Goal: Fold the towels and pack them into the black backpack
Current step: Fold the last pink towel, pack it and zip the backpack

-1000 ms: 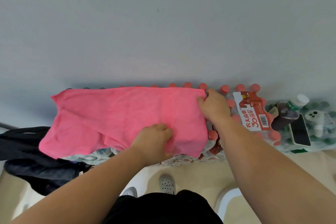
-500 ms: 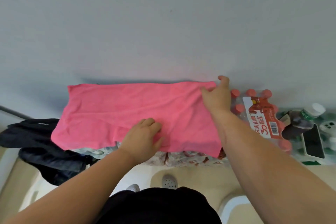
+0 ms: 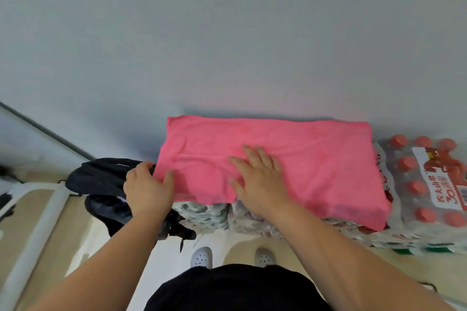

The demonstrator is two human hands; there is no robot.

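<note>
A: Status on the pink soft cloth towel (image 3: 290, 159)?

B: It's lying flat, looks folded into a long rectangle, on top of shrink-wrapped packs of bottles (image 3: 219, 214) vs. the grey wall. Near edge is hanging over the front of the packs.

A: Hands?

B: Right hand (image 3: 260, 179) is resting palm-down approx. mid-towel, fingers spread and flat, nothing pinched. Left hand (image 3: 149, 192) is sitting at the towel's left end, thumb touching the pink edge, fingers loosely curled; can't tell if it's gripping cloth.

A: Handling?

B: Judging it light, limp, not fragile. It's creasing under the palm, so it'll sag if lifted by one point. Recommend taking the left end w/ two corners, or pinching both short ends, and keeping one palm pinning the middle.

A: Surroundings?

B: Black fabric backpack (image 3: 101, 182) is slumping just beside the left hand, partly under it; opening not visible. Red-capped bottle pack w/ red label (image 3: 429, 184) is sitting right of the towel, touching it.
</note>
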